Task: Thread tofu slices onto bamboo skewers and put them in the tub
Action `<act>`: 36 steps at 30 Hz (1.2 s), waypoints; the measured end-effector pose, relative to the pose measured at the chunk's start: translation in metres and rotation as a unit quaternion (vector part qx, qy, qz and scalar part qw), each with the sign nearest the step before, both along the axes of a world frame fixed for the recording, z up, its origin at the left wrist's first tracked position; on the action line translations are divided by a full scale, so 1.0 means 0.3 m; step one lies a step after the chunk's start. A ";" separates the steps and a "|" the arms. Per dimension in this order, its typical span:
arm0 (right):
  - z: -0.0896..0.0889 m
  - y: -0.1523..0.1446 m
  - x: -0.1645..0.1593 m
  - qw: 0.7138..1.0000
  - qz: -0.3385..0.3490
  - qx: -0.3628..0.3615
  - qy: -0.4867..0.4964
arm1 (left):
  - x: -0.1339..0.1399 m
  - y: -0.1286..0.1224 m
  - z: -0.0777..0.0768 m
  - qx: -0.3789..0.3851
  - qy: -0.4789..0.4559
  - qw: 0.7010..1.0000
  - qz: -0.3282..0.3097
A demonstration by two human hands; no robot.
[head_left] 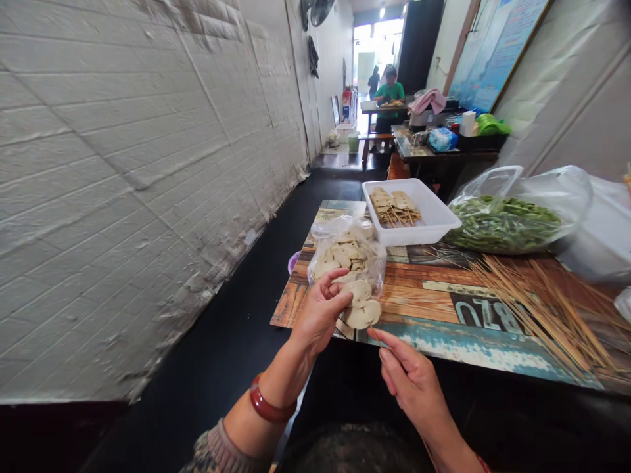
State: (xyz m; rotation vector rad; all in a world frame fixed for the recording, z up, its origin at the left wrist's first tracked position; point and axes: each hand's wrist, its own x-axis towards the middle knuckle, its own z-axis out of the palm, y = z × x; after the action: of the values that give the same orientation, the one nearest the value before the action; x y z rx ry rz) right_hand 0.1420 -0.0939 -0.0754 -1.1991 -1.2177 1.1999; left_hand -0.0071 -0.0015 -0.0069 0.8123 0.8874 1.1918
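Observation:
Between thumb and fingers, my left hand (318, 315) pinches the edge of some thin, pale round slices (362, 314); what food they are I cannot tell. My right hand (411, 376) grips a thin wooden skewer (376, 336), whose upper end runs into the lower slice. Just behind my left hand, a clear plastic bag (382, 259) lies open on the table, filled with more pale slices (345, 253). Beyond it a white plastic tub (419, 234) holds several skewers threaded with slices (394, 205).
Loose bamboo skewers (537, 315) lie spread across the right of the wood-patterned table (414, 279). A clear bag of green vegetables (513, 223) stands behind them. A wall (148, 197) runs along the left. Farther back, a person in green (392, 90) is at another table.

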 end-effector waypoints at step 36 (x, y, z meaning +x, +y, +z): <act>0.009 -0.003 -0.004 1.000 -0.006 -0.004 0.009 | 0.013 -0.012 -0.026 0.048 0.001 0.999 -0.005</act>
State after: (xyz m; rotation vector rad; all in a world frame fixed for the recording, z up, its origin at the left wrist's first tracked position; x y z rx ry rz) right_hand 0.1409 -0.0947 -0.0726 -1.1973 -1.1915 1.2058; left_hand -0.0031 -0.0051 -0.0145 0.8951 0.8313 1.2330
